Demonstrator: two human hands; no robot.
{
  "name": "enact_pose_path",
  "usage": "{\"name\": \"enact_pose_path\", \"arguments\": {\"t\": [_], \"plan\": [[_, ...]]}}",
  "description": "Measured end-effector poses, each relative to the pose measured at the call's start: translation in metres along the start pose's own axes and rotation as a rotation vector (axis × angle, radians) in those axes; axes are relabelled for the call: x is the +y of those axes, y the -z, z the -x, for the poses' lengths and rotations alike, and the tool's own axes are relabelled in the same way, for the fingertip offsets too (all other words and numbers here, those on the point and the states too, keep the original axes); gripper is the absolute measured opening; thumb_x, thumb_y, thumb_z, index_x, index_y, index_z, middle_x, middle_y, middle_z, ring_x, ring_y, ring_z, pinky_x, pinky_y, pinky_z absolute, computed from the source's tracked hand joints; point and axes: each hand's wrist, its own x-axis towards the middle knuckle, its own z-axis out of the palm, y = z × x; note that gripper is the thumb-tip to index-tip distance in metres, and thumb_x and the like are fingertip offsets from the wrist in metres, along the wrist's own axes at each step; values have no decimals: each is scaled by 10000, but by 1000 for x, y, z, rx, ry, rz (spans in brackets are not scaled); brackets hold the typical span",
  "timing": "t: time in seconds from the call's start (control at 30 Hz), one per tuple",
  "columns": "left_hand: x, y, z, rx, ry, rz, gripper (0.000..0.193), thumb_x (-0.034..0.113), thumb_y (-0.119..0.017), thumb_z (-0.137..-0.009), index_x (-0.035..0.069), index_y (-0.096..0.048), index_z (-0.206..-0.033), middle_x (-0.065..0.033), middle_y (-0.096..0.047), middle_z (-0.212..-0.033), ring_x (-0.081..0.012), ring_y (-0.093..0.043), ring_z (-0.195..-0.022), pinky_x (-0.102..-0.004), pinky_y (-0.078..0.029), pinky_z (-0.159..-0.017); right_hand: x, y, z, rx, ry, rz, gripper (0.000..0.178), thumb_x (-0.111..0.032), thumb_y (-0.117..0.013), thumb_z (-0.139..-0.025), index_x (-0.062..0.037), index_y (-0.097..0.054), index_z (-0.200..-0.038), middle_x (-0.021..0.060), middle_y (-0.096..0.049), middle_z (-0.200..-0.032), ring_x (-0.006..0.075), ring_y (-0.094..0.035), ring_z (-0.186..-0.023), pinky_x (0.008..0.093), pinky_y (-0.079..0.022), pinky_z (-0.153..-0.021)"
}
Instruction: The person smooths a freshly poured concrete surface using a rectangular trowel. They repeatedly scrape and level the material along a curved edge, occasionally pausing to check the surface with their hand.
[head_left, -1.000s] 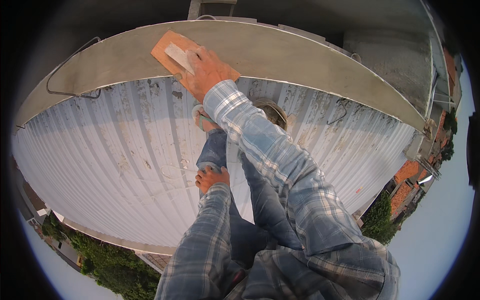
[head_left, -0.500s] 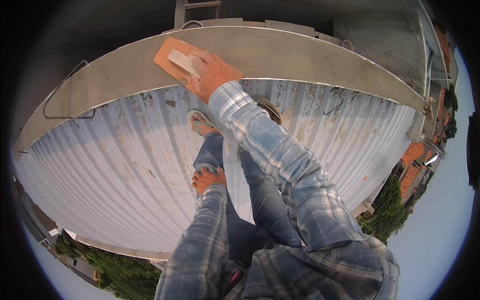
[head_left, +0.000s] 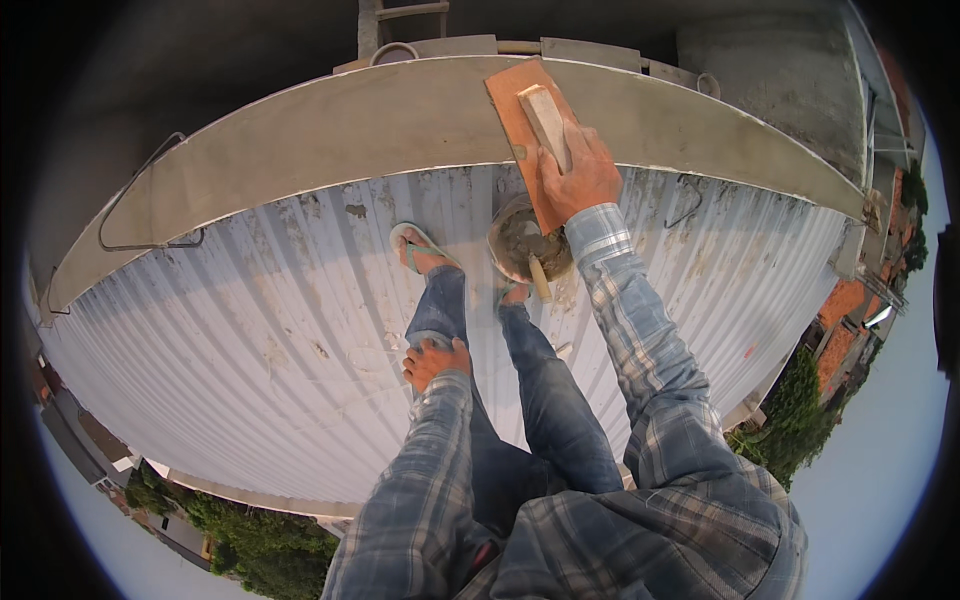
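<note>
One wooden float (head_left: 524,125) overlaps the far plaster band (head_left: 330,145), its near end by the mortar bucket (head_left: 518,245). The right hand (head_left: 583,175) has its grip wrapped round the handle (head_left: 543,125), arm (head_left: 645,325) stretched far. Smoothing seems in hand; another pass would call for even, flat pressure. The left hand (head_left: 436,363) drapes loosely over the left knee (head_left: 428,337).

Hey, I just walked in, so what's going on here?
A person in a plaid shirt and jeans is standing on a ribbed metal roof. Their right hand grips the handle of a wooden float, which lies over the curved grey band and extends past its near edge. The left hand rests on the left leg, around the knee. Close to the feet sits a round bucket of grey mix, with a tool handle sticking out.
</note>
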Motion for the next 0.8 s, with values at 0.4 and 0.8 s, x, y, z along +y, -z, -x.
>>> {"name": "enact_pose_path", "arguments": {"t": [0.4, 0.8], "plan": [[3, 0, 5, -8, 7, -17, 614, 541, -654, -858, 97, -661, -1283, -164, -575, -1286, -336, -499, -1279, -457, -335, -1141, 11, 2, -13, 102, -18, 7, 412, -255, -670, -906, -44, -622, -1257, 146, -633, -1135, 346, -643, -1072, 450, -536, -939], [-1, -2, 4, 15, -12, -61, 640, 549, -657, -851, 83, -653, -1289, -165, -577, -1302, -330, -515, -1258, -461, -364, -1114, -54, -19, -32, -147, 262, 41, 467, -260, -660, -891, -122, -577, -1330, 86, -608, -1260, 309, -592, -1176, 441, -534, -966]]}}
